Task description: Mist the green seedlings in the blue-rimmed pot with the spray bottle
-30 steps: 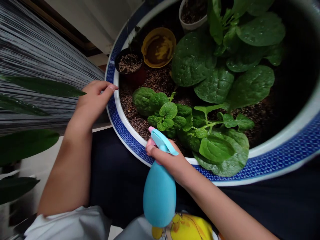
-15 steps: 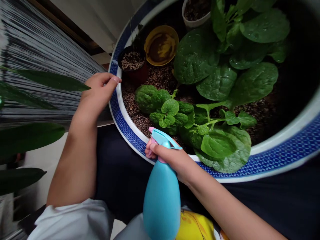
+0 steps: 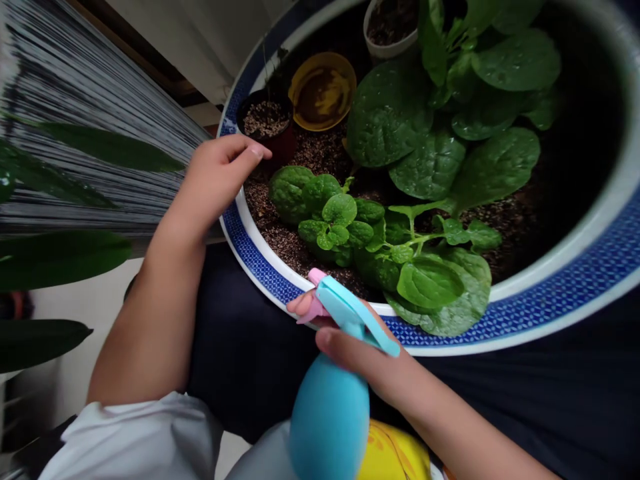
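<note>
My right hand (image 3: 360, 357) is wrapped round the neck of a light blue spray bottle (image 3: 333, 407) with a pink trigger, held just outside the near rim of a large blue-and-white planter (image 3: 260, 263). Its nozzle points toward the small green leafy plant (image 3: 345, 227) in the soil. My left hand (image 3: 215, 177) reaches over the planter's left rim, fingers loosely curled and empty, fingertips near a small dark pot of soil (image 3: 265, 123).
Inside the planter stand a yellow bowl (image 3: 323, 90), a white pot (image 3: 387, 30) at the back and a big broad-leaved plant (image 3: 440, 127). Long dark leaves (image 3: 55, 257) hang at the left beside a ribbed grey surface (image 3: 75, 113). A dark cloth lies below the planter.
My left hand has moved right, from outside the rim to over the soil by the dark pot. My right hand has drawn the spray bottle slightly down and right, tilting the nozzle.
</note>
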### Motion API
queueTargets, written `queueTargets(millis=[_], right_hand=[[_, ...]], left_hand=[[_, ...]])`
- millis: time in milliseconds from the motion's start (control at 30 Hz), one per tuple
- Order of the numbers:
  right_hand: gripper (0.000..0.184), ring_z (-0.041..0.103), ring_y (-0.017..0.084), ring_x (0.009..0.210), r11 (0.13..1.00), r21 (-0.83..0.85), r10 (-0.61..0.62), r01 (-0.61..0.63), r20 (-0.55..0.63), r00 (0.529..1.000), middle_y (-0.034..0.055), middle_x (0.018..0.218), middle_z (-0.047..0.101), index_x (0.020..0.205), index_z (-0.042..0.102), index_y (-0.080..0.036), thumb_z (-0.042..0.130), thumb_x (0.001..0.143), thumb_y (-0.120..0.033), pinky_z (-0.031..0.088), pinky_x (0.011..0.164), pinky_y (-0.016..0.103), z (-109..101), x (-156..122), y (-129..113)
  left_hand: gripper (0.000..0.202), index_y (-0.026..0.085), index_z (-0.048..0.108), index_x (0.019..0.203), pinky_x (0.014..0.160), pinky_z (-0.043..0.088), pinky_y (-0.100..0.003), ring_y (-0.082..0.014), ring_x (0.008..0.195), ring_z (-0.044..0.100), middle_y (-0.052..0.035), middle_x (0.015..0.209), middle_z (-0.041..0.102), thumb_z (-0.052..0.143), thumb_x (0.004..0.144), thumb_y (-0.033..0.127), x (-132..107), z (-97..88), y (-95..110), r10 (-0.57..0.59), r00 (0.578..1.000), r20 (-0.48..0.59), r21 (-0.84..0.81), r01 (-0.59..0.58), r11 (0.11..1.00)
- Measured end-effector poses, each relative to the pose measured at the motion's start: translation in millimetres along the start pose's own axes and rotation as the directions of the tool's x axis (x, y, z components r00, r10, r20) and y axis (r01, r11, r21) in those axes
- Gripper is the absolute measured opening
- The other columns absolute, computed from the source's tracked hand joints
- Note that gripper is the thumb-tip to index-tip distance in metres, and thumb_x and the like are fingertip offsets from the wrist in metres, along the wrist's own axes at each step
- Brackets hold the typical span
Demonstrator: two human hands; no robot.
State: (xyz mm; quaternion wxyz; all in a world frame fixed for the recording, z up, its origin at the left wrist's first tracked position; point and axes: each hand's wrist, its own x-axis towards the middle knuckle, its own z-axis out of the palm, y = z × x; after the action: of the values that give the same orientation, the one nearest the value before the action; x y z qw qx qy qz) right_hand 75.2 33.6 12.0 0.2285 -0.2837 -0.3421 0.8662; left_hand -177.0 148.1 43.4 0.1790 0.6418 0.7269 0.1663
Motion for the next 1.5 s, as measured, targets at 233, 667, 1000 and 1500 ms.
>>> queueTargets(millis=[233, 667, 1000, 1500], right_hand=[[0.026, 0.07, 0.02, 0.092, 0.887, -0.043, -0.393, 0.459, -0.591, 0.704, 0.0013, 0.095, 0.066, 0.119, 0.061, -0.033, 0.054, 0.094, -0.032, 0.055, 0.094, 0.044, -19, -27, -47], [0.018, 0.068, 0.02, 0.089, 0.824, -0.235, -0.546, 0.516, -0.575, 0.61, 0.0012, 0.091, 0.062, 0.102, 0.065, -0.024, 0.058, 0.086, -0.021, 0.056, 0.09, 0.04, -48, -49, -73], [0.059, 0.054, 0.028, 0.126, 0.597, -0.67, -0.669, 0.441, -0.113, 0.734, 0.0044, 0.133, 0.056, 0.134, 0.05, -0.034, 0.072, 0.08, -0.039, 0.043, 0.107, 0.047, -38, -68, -68], [0.032, 0.063, 0.025, 0.116, 0.827, -0.507, -0.525, 0.245, -0.539, 0.658, 0.0062, 0.116, 0.07, 0.115, 0.062, -0.024, 0.062, 0.087, -0.039, 0.048, 0.106, 0.047, -52, -55, -53]], left_hand=[[0.029, 0.023, 0.06, 0.116, 0.103, 0.048, -0.035, -0.0184, 0.115, 0.063, -0.0009, 0.12, 0.067, 0.039, 0.099, 0.032, -31, 23.5, 60, 0.193, 0.97, 0.148, -0.521, -0.089, 0.849], [0.116, 0.04, 0.016, 0.152, 0.107, 0.041, -0.057, -0.0409, 0.137, 0.043, -0.0086, 0.153, 0.041, 0.084, 0.06, 0.059, -133, 58.5, 135, 0.263, 0.655, 0.708, -0.42, 0.092, 0.903], [0.094, 0.042, 0.047, 0.129, 0.077, 0.054, -0.049, -0.0378, 0.102, 0.067, -0.0051, 0.114, 0.069, 0.091, 0.045, 0.043, -124, 84.8, 127, 0.341, 0.699, 0.629, -0.459, -0.02, 0.888], [0.098, 0.019, 0.049, 0.131, 0.095, 0.054, -0.05, -0.042, 0.125, 0.055, -0.0152, 0.133, 0.06, 0.088, 0.051, 0.059, -53, 38.0, 86, 0.318, 0.942, 0.106, -0.762, -0.129, 0.635]])
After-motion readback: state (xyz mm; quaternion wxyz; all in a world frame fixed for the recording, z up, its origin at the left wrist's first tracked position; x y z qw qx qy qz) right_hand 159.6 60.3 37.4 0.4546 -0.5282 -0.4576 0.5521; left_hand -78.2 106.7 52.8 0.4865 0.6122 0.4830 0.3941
